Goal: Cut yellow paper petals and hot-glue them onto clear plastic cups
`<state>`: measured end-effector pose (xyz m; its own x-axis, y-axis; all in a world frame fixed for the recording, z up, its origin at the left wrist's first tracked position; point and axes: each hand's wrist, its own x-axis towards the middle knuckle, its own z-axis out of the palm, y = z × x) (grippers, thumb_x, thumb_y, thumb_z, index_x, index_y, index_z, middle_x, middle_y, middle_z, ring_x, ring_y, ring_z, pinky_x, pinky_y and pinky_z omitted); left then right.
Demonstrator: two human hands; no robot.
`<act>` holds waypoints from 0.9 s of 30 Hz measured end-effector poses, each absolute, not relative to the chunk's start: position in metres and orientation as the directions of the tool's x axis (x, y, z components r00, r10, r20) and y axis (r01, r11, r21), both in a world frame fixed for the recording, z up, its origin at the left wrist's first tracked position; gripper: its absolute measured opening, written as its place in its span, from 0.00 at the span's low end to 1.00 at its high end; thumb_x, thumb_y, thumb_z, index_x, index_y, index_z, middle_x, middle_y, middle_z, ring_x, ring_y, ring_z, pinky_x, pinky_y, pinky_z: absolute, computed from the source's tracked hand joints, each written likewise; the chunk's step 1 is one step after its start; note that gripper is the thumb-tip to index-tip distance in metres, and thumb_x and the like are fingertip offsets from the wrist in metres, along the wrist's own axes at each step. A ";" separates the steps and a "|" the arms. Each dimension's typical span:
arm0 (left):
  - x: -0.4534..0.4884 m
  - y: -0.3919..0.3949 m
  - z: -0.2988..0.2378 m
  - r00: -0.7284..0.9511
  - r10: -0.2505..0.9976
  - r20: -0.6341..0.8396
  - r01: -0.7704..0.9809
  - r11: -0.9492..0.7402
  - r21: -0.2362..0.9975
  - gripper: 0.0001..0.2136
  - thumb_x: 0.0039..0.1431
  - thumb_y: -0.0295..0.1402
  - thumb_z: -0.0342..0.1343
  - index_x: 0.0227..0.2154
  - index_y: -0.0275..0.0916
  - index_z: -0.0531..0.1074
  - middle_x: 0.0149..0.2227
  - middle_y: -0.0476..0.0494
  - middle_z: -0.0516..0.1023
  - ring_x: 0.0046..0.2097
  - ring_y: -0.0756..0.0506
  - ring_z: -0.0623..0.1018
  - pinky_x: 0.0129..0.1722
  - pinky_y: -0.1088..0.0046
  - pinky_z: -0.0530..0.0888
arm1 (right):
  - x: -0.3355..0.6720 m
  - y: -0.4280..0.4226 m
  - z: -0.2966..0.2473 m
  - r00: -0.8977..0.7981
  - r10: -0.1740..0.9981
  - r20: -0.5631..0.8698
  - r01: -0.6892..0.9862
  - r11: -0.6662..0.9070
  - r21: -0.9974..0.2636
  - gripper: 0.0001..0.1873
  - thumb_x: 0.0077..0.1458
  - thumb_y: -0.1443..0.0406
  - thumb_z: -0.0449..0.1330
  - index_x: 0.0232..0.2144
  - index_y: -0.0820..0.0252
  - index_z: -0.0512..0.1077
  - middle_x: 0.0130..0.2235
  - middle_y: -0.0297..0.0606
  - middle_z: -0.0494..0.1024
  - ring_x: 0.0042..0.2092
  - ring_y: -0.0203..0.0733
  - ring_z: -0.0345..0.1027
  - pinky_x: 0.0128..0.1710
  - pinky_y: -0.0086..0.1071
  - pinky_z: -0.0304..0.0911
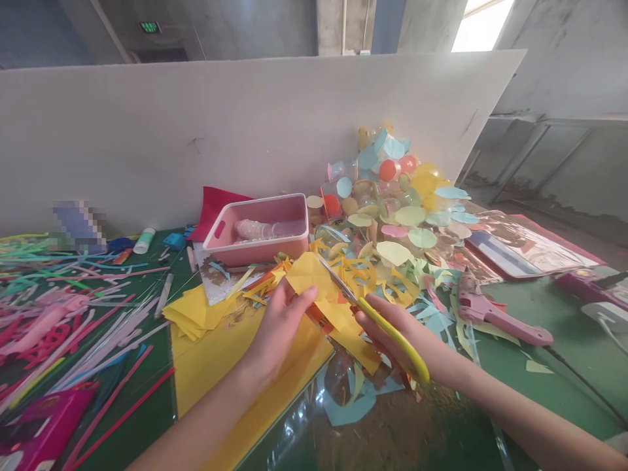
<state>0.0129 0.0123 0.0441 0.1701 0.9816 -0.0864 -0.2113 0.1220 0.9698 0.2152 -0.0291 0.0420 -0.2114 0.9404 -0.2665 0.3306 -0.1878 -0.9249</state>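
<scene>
Left hand (277, 330) is pinching a sheet of yellow paper (314, 288) between thumb and fingers, right hand (387, 347) curled around yellow-handled scissors (373, 313), blades angled up-left along the paper's right edge, right over the green counter (564, 353).

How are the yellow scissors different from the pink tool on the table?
The scissors are yellow with metal blades; the pink tool is pink. The right hand holds the scissors, while the tool lies untouched on the table. Both have a grip.
</scene>
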 end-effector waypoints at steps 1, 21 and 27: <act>0.013 0.012 0.044 0.171 0.981 -0.095 -0.211 0.131 0.969 0.16 0.58 0.39 0.61 0.49 0.45 0.72 0.56 0.44 0.76 0.58 0.40 0.73 0.57 0.61 0.69 | 0.215 -0.028 0.042 -0.219 0.940 -0.263 0.312 -0.188 -0.931 0.25 0.55 0.41 0.58 0.34 0.55 0.62 0.28 0.29 0.64 0.27 0.34 0.61 0.26 0.28 0.63; 0.011 0.016 0.039 0.159 0.985 -0.059 -0.137 0.082 0.987 0.17 0.60 0.40 0.59 0.52 0.48 0.73 0.58 0.46 0.75 0.58 0.41 0.73 0.57 0.65 0.69 | 0.236 -0.025 0.053 -0.344 0.904 -0.253 0.464 -0.070 -0.883 0.27 0.57 0.39 0.54 0.38 0.55 0.58 0.35 0.32 0.65 0.33 0.36 0.60 0.32 0.31 0.60; 0.013 0.013 0.043 0.227 0.973 -0.044 -0.101 0.068 0.993 0.19 0.60 0.41 0.58 0.53 0.47 0.73 0.56 0.46 0.76 0.58 0.40 0.73 0.54 0.65 0.72 | 0.238 -0.026 0.056 -0.339 0.905 -0.258 0.495 -0.062 -0.867 0.27 0.57 0.40 0.56 0.39 0.55 0.59 0.33 0.31 0.66 0.32 0.36 0.61 0.31 0.30 0.60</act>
<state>0.0126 0.0129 0.0426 0.2267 0.9730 -0.0437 -0.1009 0.0681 0.9926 0.2380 -0.0257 0.0559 -0.3390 0.9046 -0.2584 0.4950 -0.0621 -0.8667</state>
